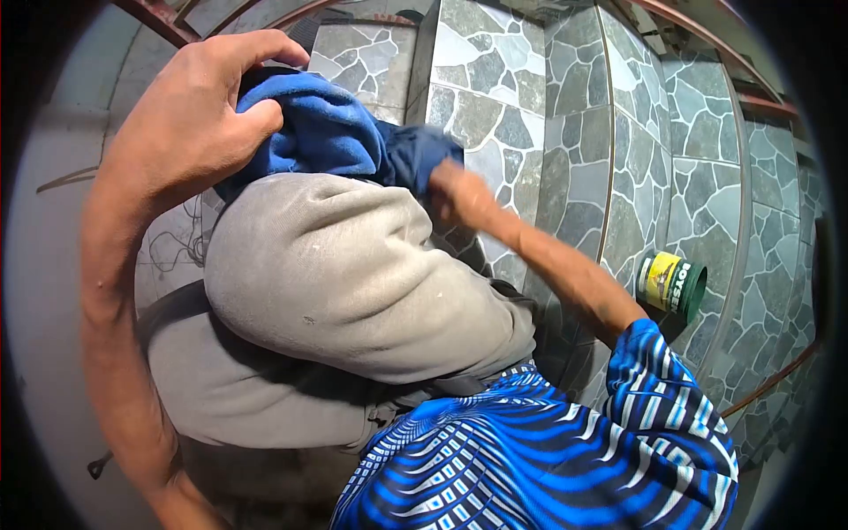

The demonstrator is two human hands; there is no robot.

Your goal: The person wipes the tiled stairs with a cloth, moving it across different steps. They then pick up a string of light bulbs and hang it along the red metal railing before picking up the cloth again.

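The patterned shirt (530,450) fills the foreground, with the grey trousers (309,256) beyond it, bent at the knee. The blue cloth (340,132) lies bunched just past that knee. The left hand (199,115) curls over its left end, thumb on the near side; the right hand (459,190) is apart from it, at the darker end, too blurred to tell its grip. A steady left hold and gathering the folds evenly should serve best. The knee hides the cloth's underside; loose wire (172,250) lies left, and a green tub (673,287) sits well clear by the stone-patterned tiles (698,194)
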